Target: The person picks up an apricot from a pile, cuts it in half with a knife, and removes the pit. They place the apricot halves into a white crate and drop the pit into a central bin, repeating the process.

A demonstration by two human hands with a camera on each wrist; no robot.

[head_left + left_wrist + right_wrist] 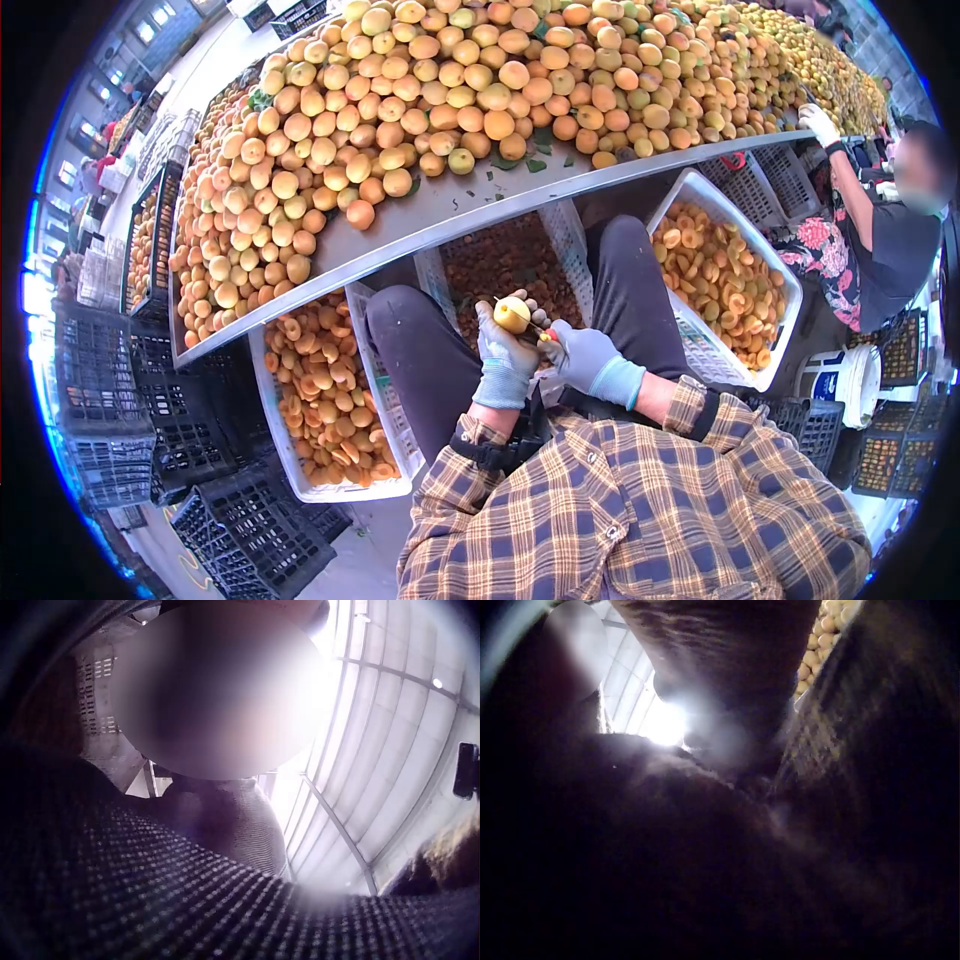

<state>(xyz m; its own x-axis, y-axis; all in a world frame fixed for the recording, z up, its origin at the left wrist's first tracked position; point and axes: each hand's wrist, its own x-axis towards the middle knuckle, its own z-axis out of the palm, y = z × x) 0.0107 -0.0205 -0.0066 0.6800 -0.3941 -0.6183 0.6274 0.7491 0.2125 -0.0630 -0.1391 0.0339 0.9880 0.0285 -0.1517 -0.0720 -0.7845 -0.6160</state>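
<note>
Fruit (pixel 497 95) on the table (pixel 440 205), halves (pixel 340 410) in left crate (pixel 355 494) and right crate (pixel 794 320).

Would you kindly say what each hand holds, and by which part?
Left hand grips a fruit by its sides; right hand grips a tool, apparently by its handle.

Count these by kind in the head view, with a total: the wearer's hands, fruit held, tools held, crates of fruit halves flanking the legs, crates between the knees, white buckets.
Gloved hands: 2
Held fruit: 1
Held tool: 1
Flanking crates: 2
Middle crate: 1
White bucket: 1
Total: 8
</note>
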